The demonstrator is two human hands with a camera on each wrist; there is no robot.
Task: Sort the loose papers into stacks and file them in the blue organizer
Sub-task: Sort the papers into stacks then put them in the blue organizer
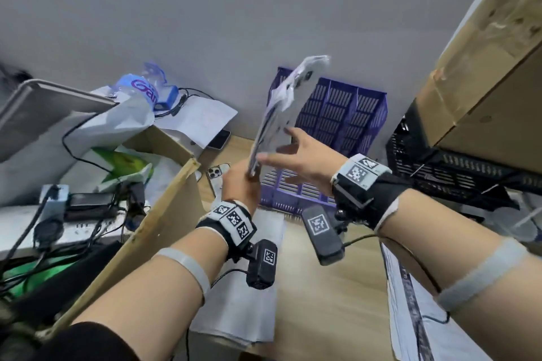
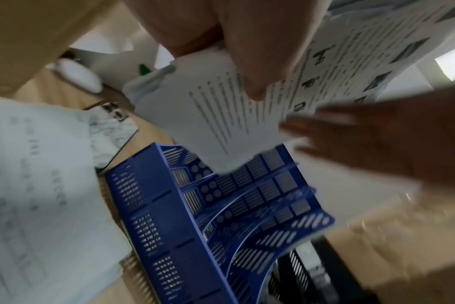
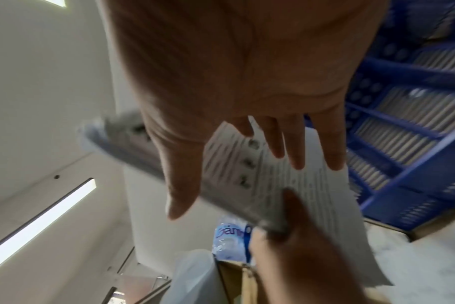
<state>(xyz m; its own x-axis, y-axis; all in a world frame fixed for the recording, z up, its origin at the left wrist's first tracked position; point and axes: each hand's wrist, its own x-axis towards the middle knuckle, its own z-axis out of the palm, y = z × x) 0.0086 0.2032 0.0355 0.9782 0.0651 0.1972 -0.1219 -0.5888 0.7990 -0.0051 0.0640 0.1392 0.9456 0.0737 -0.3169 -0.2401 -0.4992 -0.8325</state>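
Filing step: left hand (image 1: pixel 240 184) pinched the upright paper stack (image 1: pixel 281 114) at its lower edge, right hand (image 1: pixel 305 155) flat and splayed against it, blue organizer (image 1: pixel 340 114) just beyond; next likely squaring, then slotting.

A plain grey wall (image 1: pixel 205 9) rises ahead of me behind a light wooden table (image 1: pixel 331 296), a tall cardboard box (image 1: pixel 484 53) looms at my right, and long ceiling light strips (image 3: pixel 42 222) glow overhead.
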